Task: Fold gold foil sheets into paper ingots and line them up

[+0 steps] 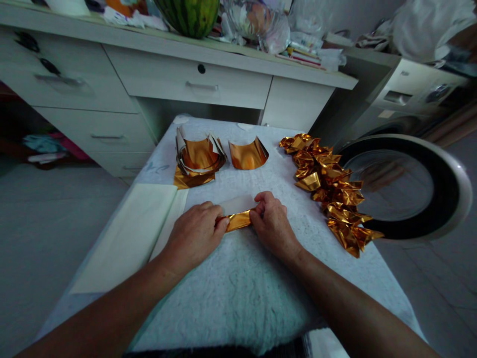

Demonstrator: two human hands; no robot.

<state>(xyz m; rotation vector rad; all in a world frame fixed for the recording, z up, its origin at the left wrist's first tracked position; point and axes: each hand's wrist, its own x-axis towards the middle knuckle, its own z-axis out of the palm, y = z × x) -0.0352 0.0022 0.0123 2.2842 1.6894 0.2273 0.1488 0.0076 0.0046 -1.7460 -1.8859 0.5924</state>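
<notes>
Between my two hands lies a strip of gold foil paper point(239, 221), folded narrow, with a pale sheet edge showing behind it. My left hand point(199, 231) pinches its left end between thumb and fingers. At the right end, my right hand point(271, 219) pinches it the same way. Beyond the hands stands a stack of curled gold foil sheets point(199, 154), and beside it one curled gold sheet point(249, 154) lies apart. To the right, a long row of folded gold foil pieces point(328, 184) runs along the table edge.
White paper sheets point(122, 233) lie at the left of the cloth-covered table point(231, 288). A white drawer cabinet point(201, 89) stands behind, with a watermelon point(190, 15) and clutter on top. At right is a washing machine with its round door point(406, 186) open.
</notes>
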